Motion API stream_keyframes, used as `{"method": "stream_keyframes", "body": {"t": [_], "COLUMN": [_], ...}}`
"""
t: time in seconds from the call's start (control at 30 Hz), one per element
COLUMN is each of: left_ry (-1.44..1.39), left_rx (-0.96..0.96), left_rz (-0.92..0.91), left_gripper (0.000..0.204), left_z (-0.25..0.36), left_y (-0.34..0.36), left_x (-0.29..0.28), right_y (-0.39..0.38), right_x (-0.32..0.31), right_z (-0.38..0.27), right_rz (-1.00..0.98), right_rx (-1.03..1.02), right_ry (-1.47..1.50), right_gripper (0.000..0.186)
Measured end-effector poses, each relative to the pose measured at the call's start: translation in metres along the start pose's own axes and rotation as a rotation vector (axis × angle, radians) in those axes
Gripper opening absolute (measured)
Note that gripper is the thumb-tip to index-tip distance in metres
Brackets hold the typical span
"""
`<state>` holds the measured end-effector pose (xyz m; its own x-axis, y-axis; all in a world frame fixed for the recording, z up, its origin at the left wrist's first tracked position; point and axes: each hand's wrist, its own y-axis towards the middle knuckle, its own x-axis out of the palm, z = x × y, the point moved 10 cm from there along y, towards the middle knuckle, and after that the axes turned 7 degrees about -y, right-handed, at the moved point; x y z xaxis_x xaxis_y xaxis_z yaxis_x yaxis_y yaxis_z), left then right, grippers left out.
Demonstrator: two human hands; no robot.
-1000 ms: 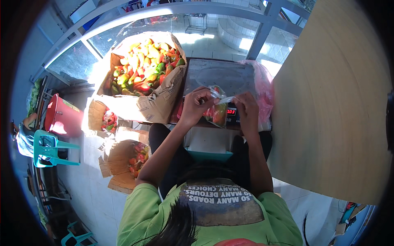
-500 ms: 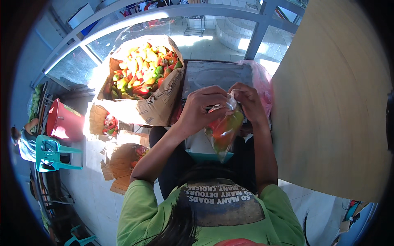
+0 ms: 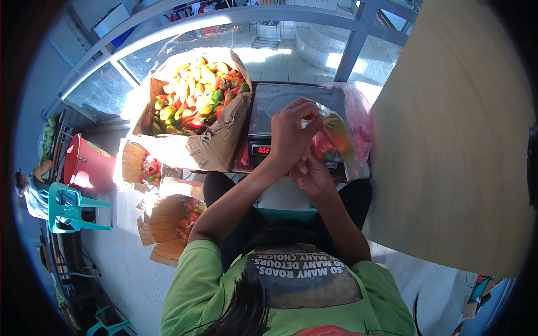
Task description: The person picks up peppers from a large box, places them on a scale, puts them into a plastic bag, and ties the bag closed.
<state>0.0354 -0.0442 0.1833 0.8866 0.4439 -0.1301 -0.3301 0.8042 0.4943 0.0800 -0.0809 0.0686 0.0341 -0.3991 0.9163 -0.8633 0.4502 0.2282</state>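
My left hand (image 3: 288, 137) pinches the twisted top of a clear plastic bag (image 3: 335, 131) holding red and green peppers, raised over the front right of a metal weighing scale (image 3: 269, 95) with a red display. Just below it, my right hand (image 3: 312, 176) has curled fingers, partly hidden by my left hand; what they grip, if anything, is unclear. Crumpled pink plastic (image 3: 361, 120) lies along the scale's right side. Left of the scale stands a large open cardboard box (image 3: 218, 143) heaped with red, green and yellow peppers.
Smaller cartons (image 3: 165, 224) with peppers stand low at left, beside a red bucket (image 3: 84, 159) and teal chair (image 3: 61, 207). A person (image 3: 36, 190) is at far left. A wooden board (image 3: 448, 140) fills the right. A glass railing (image 3: 235, 17) runs behind.
The bag swung down toward my lap, then rose up and right with its body over the scale's right part. My left hand moved up and right; my right hand dropped below it.
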Motion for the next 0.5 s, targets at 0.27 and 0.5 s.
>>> {"method": "stream_keyframes", "body": {"t": [0.27,0.5], "left_ry": [0.186,-0.102], "left_rx": [-0.035,-0.012], "left_rz": [-0.216,-0.408], "left_gripper": [0.016,0.015], "left_z": [-0.028,0.017], "left_y": [-0.020,-0.033], "left_x": [-0.004,0.011], "right_y": [-0.035,-0.020], "right_x": [0.029,0.053], "right_z": [-0.112,-0.126], "right_rz": [0.557,0.123], "right_rx": [-0.252,-0.288], "right_ry": [-1.738,-1.555], "right_gripper": [0.024,0.017]}}
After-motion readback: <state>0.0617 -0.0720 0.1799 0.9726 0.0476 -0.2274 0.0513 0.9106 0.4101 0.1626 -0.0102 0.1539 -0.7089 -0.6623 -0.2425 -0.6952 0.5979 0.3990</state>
